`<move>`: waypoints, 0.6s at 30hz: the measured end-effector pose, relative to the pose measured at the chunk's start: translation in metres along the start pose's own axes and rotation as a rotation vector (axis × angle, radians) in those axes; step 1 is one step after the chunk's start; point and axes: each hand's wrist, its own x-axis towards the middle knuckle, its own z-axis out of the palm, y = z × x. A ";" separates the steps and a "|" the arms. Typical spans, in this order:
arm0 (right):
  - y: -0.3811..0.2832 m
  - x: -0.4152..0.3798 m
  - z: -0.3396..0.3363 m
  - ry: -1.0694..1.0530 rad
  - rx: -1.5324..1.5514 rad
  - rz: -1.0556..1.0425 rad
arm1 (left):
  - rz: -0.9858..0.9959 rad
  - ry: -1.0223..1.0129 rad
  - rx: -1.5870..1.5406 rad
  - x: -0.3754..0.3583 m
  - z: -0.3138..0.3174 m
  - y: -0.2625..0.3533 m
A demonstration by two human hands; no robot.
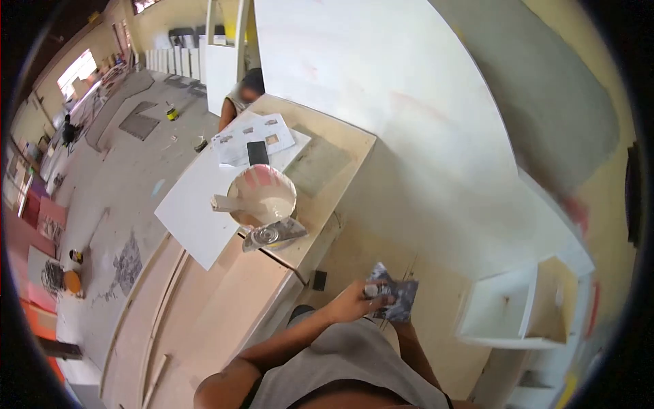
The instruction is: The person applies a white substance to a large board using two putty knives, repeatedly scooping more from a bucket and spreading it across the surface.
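My left hand [354, 302] is closed around a dark, mottled, creased sheet-like piece [403, 300], with a small whitish round thing [372, 291] at its fingers. My right forearm [417, 351] reaches up behind the same piece, and that hand's fingers are hidden. To the left, on the bench, a round tub [262, 198] contains pale, creamy paste. A flat wooden stick [228, 204] rests across the tub's left rim. A shiny metal piece [276, 235] with a ring pattern lies against its near edge.
A black rectangular object [257, 153] and printed sheets [252, 140] lie beyond the tub on the wooden bench [354, 146]. A large white curved panel [409, 88] rises ahead. White shelving [504, 303] stands at right. Another person [245, 95] is behind the bench.
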 end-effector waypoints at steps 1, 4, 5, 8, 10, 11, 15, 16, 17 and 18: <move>-0.012 0.001 -0.018 0.002 -0.596 -0.247 | -0.109 -0.021 0.069 0.007 -0.005 -0.004; -0.044 0.021 -0.032 0.158 -0.951 -0.334 | 0.012 0.287 -0.172 0.016 -0.019 -0.048; -0.055 0.030 -0.030 0.325 -0.697 -0.149 | 0.056 0.451 -0.180 0.010 -0.025 -0.055; -0.085 0.059 -0.006 0.411 -0.316 0.012 | 0.194 1.001 -0.344 -0.015 -0.045 -0.116; -0.093 0.085 -0.007 0.320 -0.295 0.134 | 0.384 1.208 -0.444 -0.019 -0.045 -0.111; -0.097 0.097 -0.006 0.242 -0.272 0.248 | 0.377 1.230 -0.446 -0.016 -0.050 -0.110; -0.096 0.161 0.035 0.257 -0.207 0.372 | 0.186 1.362 -0.324 -0.012 -0.069 -0.118; -0.098 0.175 0.050 0.243 -0.223 0.378 | 0.165 1.334 -0.335 -0.012 -0.067 -0.137; -0.097 0.190 0.068 0.221 -0.230 0.372 | 0.159 1.300 -0.340 -0.006 -0.072 -0.149; -0.095 0.209 0.079 0.199 -0.250 0.407 | 0.484 1.293 -0.538 0.017 -0.064 -0.110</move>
